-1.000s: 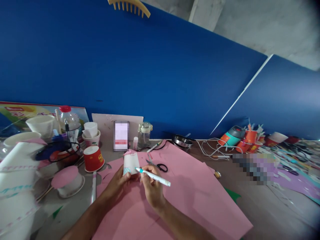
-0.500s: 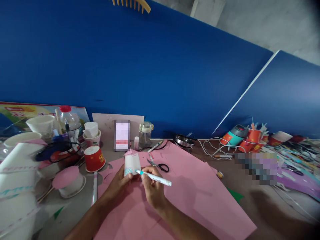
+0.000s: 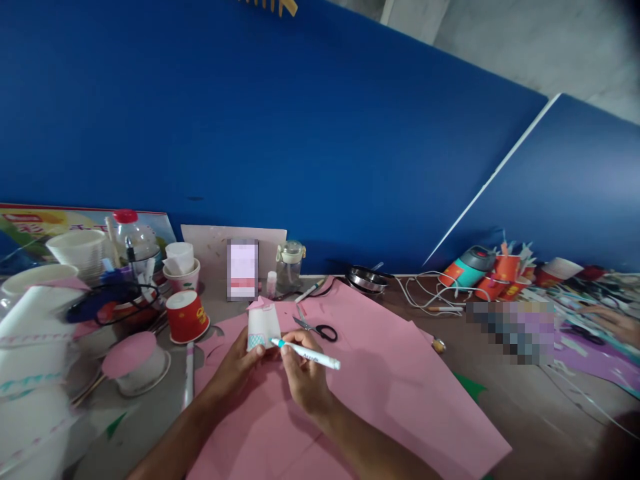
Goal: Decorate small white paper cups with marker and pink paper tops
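Place: seemingly a paper-craft workshop
Paper goods: broad flat pink paper sheets [image 3: 425,393], nested round white paper cups [image 3: 79,255]
Tools: black-handled metal scissors [image 3: 316,328], slim white-and-teal marker [image 3: 310,355]
Surroundings: tall flat blue partition [image 3: 300,140], bare grey concrete [image 3: 505,40]

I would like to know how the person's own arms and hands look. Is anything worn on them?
The left hand and the right hand wear no gloves. The left forearm and right forearm are bare as far as they show: no sleeve, watch or bracelet is visible.
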A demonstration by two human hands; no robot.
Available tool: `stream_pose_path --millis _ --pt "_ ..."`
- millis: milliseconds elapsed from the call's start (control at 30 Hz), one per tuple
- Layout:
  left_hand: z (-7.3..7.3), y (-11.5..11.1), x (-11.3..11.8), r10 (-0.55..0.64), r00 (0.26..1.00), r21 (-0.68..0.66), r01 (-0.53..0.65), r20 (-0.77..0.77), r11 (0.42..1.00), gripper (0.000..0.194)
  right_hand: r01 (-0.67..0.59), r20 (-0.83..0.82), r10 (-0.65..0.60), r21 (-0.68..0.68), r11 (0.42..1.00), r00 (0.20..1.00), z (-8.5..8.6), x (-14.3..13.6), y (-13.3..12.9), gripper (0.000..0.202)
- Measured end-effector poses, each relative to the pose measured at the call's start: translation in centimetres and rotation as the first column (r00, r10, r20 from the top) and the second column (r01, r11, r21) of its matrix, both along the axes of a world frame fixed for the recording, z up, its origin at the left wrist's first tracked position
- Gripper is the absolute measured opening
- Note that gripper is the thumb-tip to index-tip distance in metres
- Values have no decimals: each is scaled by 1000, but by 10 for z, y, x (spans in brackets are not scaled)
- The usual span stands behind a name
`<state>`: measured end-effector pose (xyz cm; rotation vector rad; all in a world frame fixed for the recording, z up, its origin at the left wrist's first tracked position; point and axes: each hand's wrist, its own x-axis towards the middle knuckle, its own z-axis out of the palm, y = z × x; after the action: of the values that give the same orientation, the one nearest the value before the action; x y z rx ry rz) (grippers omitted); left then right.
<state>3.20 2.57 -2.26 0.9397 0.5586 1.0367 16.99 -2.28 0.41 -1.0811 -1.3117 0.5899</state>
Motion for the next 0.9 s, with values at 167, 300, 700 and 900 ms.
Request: stream_pose_path --millis 167,300,700,900 --pt "-2 0 -1 -11 1000 28 11 -14 1000 36 -10 -29 10 -8 1000 1000 0 -1 -1 13" --pt "0 0 -1 -15 1000 26 16 -18 1000 38 19 -27 -19 4 1000 999 1 -1 0 13" --pt "5 -1 0 -10 1000 -4 11 6 1000 36 -6 -65 6 1 1000 998 0 -1 1 12" --pt "9 -2 2 -14 1000 -5 14 4 1000 42 -19 -100 17 -24 1000 995 3 1 2 15"
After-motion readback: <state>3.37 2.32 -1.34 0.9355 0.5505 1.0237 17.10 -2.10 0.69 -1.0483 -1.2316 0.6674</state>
